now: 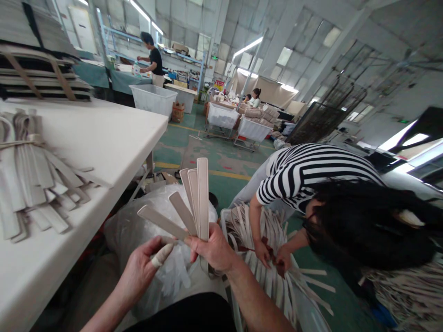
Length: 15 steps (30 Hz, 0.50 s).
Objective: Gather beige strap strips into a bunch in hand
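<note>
Several beige strap strips (pixel 203 193) stand fanned out in my right hand (pixel 216 249), which is closed around their lower part. One strip leans far to the left and the others point upward. My left hand (pixel 140 265) is just left of the fan, its fingertips close to the lower end of the leaning strip. A pale wrapping covers a finger of that hand. Its visible fingers are slightly apart, and I see nothing held between them. Behind the strips lies a clear plastic bag (pixel 134 216).
On the left, a white table (pixel 121 124) bears a tied bundle of straps (pixel 31 170) and stacked dark-and-beige material (pixel 41 74). At right, a co-worker in a striped shirt (pixel 311 161) bends over a bin full of strips (pixel 242 226). White carts (pixel 221 115) stand farther back.
</note>
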Motion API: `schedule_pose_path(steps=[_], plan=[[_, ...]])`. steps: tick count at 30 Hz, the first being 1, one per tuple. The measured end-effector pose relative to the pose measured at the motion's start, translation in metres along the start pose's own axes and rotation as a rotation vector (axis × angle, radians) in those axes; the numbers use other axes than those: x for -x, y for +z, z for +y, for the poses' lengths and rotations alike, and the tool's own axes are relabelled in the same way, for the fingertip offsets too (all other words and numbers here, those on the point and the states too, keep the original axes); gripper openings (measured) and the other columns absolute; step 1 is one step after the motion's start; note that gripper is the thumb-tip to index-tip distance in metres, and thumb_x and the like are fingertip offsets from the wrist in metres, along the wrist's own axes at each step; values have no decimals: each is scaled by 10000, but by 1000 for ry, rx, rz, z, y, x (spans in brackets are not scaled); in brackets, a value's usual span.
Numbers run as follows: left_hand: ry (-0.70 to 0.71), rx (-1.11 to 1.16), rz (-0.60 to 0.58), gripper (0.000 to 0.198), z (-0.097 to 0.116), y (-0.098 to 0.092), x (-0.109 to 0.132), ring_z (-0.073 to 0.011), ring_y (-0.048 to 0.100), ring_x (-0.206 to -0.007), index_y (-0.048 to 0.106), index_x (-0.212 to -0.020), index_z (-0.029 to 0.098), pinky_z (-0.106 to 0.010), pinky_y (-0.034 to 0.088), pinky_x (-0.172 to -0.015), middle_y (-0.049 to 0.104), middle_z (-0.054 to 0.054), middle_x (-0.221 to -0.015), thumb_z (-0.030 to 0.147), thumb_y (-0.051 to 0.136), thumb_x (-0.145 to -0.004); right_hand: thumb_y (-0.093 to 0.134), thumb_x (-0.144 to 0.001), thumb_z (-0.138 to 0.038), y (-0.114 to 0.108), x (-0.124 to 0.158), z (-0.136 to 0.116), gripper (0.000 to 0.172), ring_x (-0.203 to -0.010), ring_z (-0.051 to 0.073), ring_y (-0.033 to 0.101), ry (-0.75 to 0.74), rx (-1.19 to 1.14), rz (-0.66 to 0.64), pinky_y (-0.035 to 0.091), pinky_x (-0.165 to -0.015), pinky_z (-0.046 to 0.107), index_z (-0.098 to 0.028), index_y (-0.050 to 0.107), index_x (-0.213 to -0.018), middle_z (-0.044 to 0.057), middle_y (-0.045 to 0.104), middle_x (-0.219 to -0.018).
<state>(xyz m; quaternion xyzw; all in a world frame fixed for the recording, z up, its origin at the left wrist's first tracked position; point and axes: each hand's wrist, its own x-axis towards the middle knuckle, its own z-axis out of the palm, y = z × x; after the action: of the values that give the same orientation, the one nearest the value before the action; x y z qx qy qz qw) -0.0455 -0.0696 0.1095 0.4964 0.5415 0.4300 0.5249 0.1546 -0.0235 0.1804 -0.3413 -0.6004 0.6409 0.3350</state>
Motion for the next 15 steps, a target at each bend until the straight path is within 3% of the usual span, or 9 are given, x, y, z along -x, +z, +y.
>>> schedule_pose_path(steps=[2,3,5,8,12,15], plan=[[159,-32,96,440,5,5,-4,-278,617,-1032,689,-1034,208,-352,455,-951,714,-80,-1066,555,708,-765,738,-756,-511,3,4,-4,395,-436,96,515,17,-5,-21,436,-413,204,-136,757,-876,25,629,-640],[195,-12,69,443,7,7,-6,-274,605,-1059,673,-1079,216,-351,442,-968,701,-75,-1100,529,717,-769,737,-757,-510,4,5,-6,400,-438,97,513,18,-7,-25,437,-417,204,-135,761,-894,24,625,-626],[181,66,-109,416,8,11,-9,-257,616,-1007,673,-1065,212,-334,454,-930,708,-66,-1042,512,713,-779,743,-752,-496,1,2,-12,396,-432,98,506,19,3,-23,430,-421,203,-124,765,-886,19,610,-580],[61,129,-337,335,-1,16,-9,-200,607,-765,703,-846,185,-291,462,-782,694,-36,-778,517,671,-815,724,-764,-477,-13,-12,-14,378,-415,81,482,16,36,70,406,-424,202,-114,761,-862,42,660,-624],[-14,72,-273,396,-26,5,4,-168,531,-694,677,-653,180,-266,408,-725,629,-17,-660,529,636,-835,723,-731,-440,-42,-36,-6,338,-420,58,448,-24,-16,288,380,-422,210,-116,736,-825,102,740,-871],[-94,45,-215,433,-43,-15,20,-173,516,-681,656,-615,182,-270,397,-701,617,-18,-645,567,637,-810,745,-678,-440,-62,-52,1,349,-420,63,428,-10,-51,370,363,-423,220,-112,733,-798,81,728,-776]])
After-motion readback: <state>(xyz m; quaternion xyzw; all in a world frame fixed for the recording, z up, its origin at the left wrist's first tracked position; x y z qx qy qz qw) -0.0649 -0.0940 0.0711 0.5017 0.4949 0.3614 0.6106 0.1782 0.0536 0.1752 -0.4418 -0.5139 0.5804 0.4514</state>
